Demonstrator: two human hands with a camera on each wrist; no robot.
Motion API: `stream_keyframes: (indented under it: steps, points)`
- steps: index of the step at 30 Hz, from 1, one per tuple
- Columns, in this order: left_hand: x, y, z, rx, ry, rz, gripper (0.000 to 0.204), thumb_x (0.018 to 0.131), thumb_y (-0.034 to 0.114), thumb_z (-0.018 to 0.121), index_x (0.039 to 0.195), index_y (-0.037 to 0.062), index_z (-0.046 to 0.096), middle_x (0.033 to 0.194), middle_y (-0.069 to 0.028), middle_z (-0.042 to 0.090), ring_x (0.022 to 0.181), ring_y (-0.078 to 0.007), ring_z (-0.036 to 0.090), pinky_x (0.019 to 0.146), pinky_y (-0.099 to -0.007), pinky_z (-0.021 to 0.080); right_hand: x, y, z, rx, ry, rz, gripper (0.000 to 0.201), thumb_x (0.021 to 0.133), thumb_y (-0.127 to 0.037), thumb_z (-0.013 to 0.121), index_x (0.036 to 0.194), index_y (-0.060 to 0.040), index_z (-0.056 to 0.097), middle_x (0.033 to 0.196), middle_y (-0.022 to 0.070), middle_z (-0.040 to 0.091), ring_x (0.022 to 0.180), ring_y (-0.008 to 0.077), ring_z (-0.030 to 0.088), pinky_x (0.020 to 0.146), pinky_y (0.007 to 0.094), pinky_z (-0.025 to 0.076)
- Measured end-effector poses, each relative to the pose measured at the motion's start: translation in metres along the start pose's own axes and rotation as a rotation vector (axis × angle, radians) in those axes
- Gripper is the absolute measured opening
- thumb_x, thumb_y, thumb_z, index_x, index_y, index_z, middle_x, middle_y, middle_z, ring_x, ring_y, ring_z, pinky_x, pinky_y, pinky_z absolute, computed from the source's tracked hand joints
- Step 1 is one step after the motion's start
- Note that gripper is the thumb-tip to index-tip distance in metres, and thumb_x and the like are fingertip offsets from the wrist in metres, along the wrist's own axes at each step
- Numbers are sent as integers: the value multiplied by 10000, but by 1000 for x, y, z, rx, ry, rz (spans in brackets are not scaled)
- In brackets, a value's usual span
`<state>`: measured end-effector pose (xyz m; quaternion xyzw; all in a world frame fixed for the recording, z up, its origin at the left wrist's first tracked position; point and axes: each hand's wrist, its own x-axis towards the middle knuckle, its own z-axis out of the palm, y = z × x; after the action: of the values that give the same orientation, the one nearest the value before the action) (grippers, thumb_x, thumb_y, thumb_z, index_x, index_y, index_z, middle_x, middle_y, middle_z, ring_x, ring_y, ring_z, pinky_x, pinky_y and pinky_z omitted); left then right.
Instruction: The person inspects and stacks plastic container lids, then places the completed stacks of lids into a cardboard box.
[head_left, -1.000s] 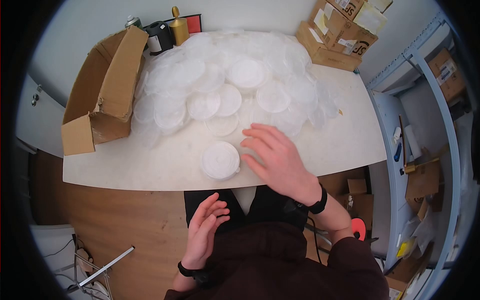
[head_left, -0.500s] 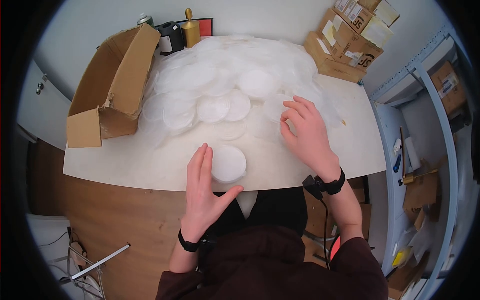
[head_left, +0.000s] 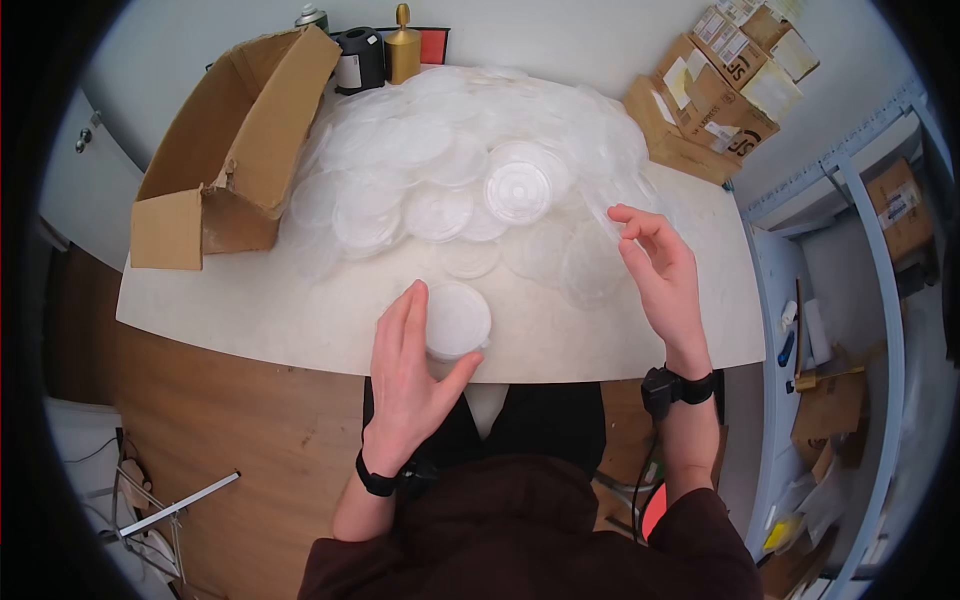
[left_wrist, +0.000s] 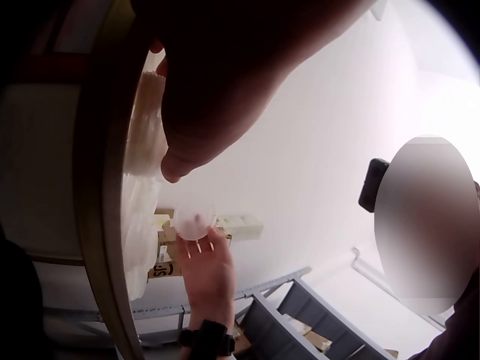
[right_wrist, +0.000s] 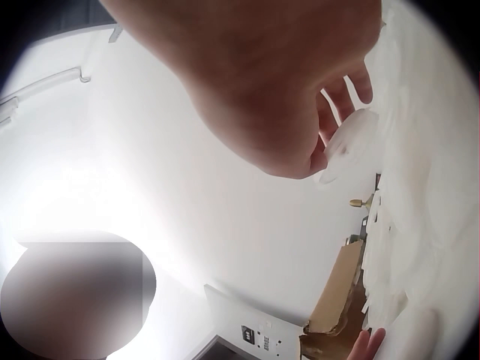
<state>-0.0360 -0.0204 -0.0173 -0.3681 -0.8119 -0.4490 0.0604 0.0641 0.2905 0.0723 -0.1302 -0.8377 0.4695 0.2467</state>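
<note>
As lids point(head_left: 438, 155) crowd tbl point(head_left: 560, 345), box point(head_left: 262, 140) prob. abuts them.

The right hand point(head_left: 662, 275) is no longer beside the white disc point(head_left: 461, 321); it is now raised at the right side of the pile of lids point(head_left: 430, 150), pinching a clear lid point(right_wrist: 354, 140). The left hand point(head_left: 410, 350), no longer short of the table edge point(head_left: 250, 348), now reaches to the disc's left side, thumb near its front edge
</note>
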Motion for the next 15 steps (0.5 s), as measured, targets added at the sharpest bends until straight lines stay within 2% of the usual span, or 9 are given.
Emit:
stream_keyframes:
  steps: [3, 5, 6, 9, 11, 13, 15]
  points:
    - [-1, -1, 1, -2, -20, -25, 1022, 865, 160, 953, 1718, -22, 421, 1608, -265, 568, 1460, -463, 559, 1221, -536, 482, -20, -17, 12, 168, 55, -2, 68, 1051, -22, 709, 1098, -63, 682, 1491, 138, 739, 1464, 322, 642, 1254, 446, 454]
    - [-1, 0, 1, 9, -24, -29, 1042, 860, 170, 960, 1724, -21, 410, 1600, -264, 572, 1452, -465, 562, 1217, -535, 484, -33, -25, 23, 17, 44, -148, 98, 1029, 1, 729, 1106, -51, 696, 1515, 163, 715, 1468, 367, 638, 1239, 474, 474]
    - [0, 0, -1, -6, -43, -37, 1073, 853, 186, 972, 1734, -18, 393, 1612, -265, 569, 1462, -465, 562, 1224, -536, 480, -39, -30, 29, 25, 43, -148, 98, 1029, 1, 729, 1106, -51, 696, 1515, 163, 715, 1468, 367, 638, 1239, 474, 474]
    - [0, 3, -7, -40, -75, -82, 1135, 841, 214, 994, 1752, -17, 359, 1655, -268, 551, 1500, -461, 550, 1246, -536, 468, -53, -38, 53, -200, -137, -311, 153, 977, 27, 766, 1108, -33, 717, 1479, 191, 711, 1468, 454, 615, 1182, 522, 524]
    - [0, 4, -9, -65, -91, -116, 1165, 835, 226, 1004, 1761, -19, 341, 1685, -271, 535, 1528, -458, 539, 1260, -534, 460, -60, -36, 69, -202, -181, -331, 156, 974, 22, 771, 1109, -36, 719, 1479, 186, 709, 1469, 455, 612, 1179, 525, 527]
    - [2, 3, -11, -16, -77, -48, 1190, 811, 215, 1017, 1737, -79, 329, 1486, -283, 627, 1291, -463, 637, 1102, -531, 545, -63, -35, 80, -233, -243, -369, 146, 973, 0, 776, 1103, -38, 722, 1478, 178, 701, 1474, 455, 601, 1165, 527, 539]
    - [2, -2, -9, 3, -53, -4, 1186, 818, 213, 1013, 1736, -86, 325, 1501, -285, 625, 1282, -459, 640, 1097, -530, 547, -66, -34, 88, -220, -262, -367, 138, 978, -4, 772, 1102, -35, 722, 1477, 179, 700, 1473, 456, 599, 1162, 523, 541]
